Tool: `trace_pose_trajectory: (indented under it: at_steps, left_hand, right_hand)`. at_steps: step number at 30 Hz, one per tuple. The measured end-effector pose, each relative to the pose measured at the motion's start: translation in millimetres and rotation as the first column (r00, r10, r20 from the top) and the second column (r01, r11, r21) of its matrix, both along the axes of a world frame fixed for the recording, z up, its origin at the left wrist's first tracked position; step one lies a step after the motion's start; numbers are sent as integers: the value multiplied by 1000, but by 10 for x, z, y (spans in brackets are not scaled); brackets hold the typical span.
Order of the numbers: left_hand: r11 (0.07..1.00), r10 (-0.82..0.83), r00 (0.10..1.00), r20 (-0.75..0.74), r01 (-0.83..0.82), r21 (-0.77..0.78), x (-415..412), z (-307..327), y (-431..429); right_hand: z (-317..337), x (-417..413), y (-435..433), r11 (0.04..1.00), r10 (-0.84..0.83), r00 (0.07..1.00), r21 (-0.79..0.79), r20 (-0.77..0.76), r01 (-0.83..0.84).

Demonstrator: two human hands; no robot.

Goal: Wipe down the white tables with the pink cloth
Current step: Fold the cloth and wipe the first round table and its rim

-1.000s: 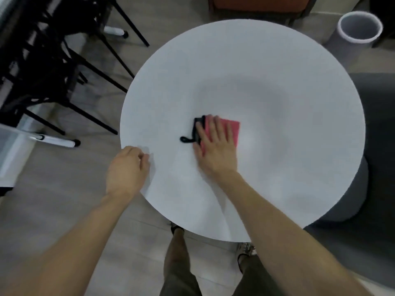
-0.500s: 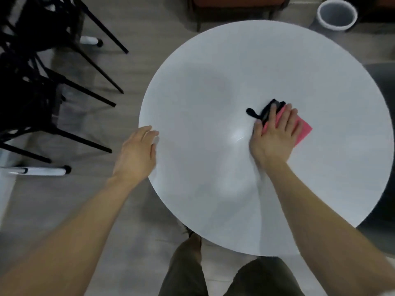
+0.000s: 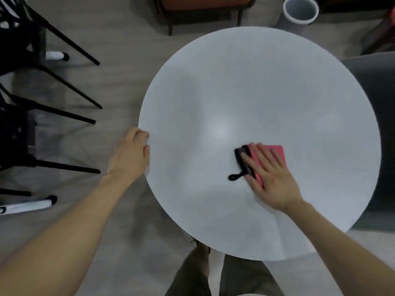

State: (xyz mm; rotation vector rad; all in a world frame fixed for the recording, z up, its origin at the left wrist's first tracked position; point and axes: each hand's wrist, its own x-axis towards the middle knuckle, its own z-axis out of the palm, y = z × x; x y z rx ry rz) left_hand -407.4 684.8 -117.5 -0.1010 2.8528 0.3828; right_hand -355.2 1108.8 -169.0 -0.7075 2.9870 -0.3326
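The flat right hand (image 3: 271,178) pressed the folded pink cloth (image 3: 276,151) right of the round white surface's (image 3: 256,82) centre, while the curled left hand (image 3: 130,152) gripped its left edge.

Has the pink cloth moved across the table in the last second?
Yes. Against the table, the cloth under the right hand swept right and away past the centre, then came back toward the near edge.

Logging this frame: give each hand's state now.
Left hand: fingers curled at rim of white table; grip cannot be told.
Right hand: open, pressing pink cloth.
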Motion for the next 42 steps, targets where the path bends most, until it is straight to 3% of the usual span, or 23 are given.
trace_pose_trajectory:
  at_steps: [2,4,6,8,11,13,14,15,17,19,21,23,24,25,26,28,30,32,34,36,38,40,42]
  left_hand:
    - [999,-41,999,-25,40,-17,-112,-53,-11]
    - [995,-93,995,-44,92,-29,-231,-64,-46]
    - [988,-144,988,-57,140,-58,-366,-38,-72]
    - [977,-195,978,-66,189,-98,-518,13,-79]
    - [964,-235,971,-33,229,-134,-898,149,-39]
    - [940,-313,950,-5,309,-142,-1247,203,114]
    - [926,-355,935,-4,351,-137,-1429,224,223]
    - [917,-384,923,-11,380,-120,-1571,230,330]
    - [887,-459,888,-28,457,-71,-1894,207,598]
    - [835,-549,836,-11,547,-62,-2141,166,862]
    - [808,-587,809,13,587,-42,-2326,128,1076]
    - [791,-610,792,29,611,-29,-2483,120,1215]
    - [778,-627,779,31,628,-38,-2556,123,1254]
    - [762,-645,764,26,645,-48,-2636,122,1275]
    - [750,-659,752,19,659,-51,-2721,122,1288]
    - [727,-686,728,-9,685,-40,-2914,111,1310]
    - [699,-714,698,-49,715,-8,-3127,94,1350]
    - [647,-760,645,-82,763,3,-3328,44,1409]
    - [578,-812,576,-95,816,-3,-3519,-17,1493]
    - [498,-865,494,-92,866,-34,-3649,-62,1565]
    - [444,-894,439,-91,895,-50,-3709,-107,1554]
    - [405,-913,400,-74,912,-66,-3749,-137,1503]
    - [353,-936,351,-39,932,-81,-3769,-92,1456]
  right_hand:
    - [40,-389,267,945,-326,945,42,18,326]
    - [38,-911,23,764,-645,764,24,18,645]
    - [46,-1468,-543,614,-789,614,7,25,789]
    - [61,-1844,-1228,701,-713,701,-27,8,713]
    - [75,-1902,-1963,944,-328,944,-44,-9,328]
    - [20,-1748,-1839,997,-67,998,-47,-10,67]
    - [-20,-1658,-1628,998,-17,999,-64,-28,15]
    - [-61,-1534,-1375,995,-41,998,-90,-42,37]
    - [-86,-1299,-682,960,-267,963,-96,-46,262]
    - [-42,-1023,35,824,-564,826,-55,4,563]
    - [30,-931,527,552,-832,552,-12,50,834]
    - [77,-1221,648,253,-966,251,12,61,968]
    - [111,-1510,586,153,-986,152,10,67,988]
    - [139,-1841,468,135,-988,135,5,70,991]
    - [155,-2182,302,207,-976,206,-5,73,978]
    - [160,-2739,-141,470,-880,470,-24,67,883]
    - [162,-2993,-544,659,-750,660,-24,55,751]
    - [87,-2910,-654,743,-668,744,-33,26,668]
    - [-11,-2610,-509,727,-686,727,-61,-29,684]
    - [-33,-2097,-330,560,-828,559,-49,-32,827]
    - [-22,-1485,-261,268,-964,267,-20,-11,963]
    - [33,-983,-311,19,-999,19,-4,32,1000]
    - [63,-733,-382,-171,-983,-171,13,73,985]
